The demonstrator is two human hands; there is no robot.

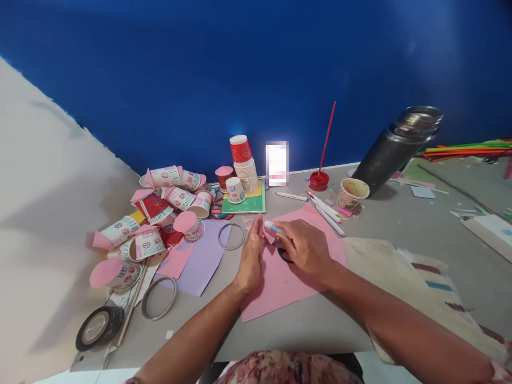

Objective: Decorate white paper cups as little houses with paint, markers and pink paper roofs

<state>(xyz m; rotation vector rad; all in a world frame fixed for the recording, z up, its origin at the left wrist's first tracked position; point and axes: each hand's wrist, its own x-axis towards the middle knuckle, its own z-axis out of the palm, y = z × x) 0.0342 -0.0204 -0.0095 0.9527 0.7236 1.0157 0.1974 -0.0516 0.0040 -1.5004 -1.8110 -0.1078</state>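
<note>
Nearest, a patterned garment [276,368] shows at the edge of the grey worktop [304,330]. A black tape roll [94,330] lies on the left, a pale stained cloth [384,266] on the right. Between them, a large pink sheet [280,298] spreads under both hands. The left hand [252,250] pinches a small pink piece [269,235] above that sheet; the right hand [306,245] grasps a white-and-blue tube [272,226], its end beside the piece, contact unclear. A black loop handle [284,256] lies below the right hand. Farther off, decorated cups [150,244] crowd the left, white markers [328,218] lie right of centre, and a dark flask [388,152] leans before the blue wall [256,69].
</note>
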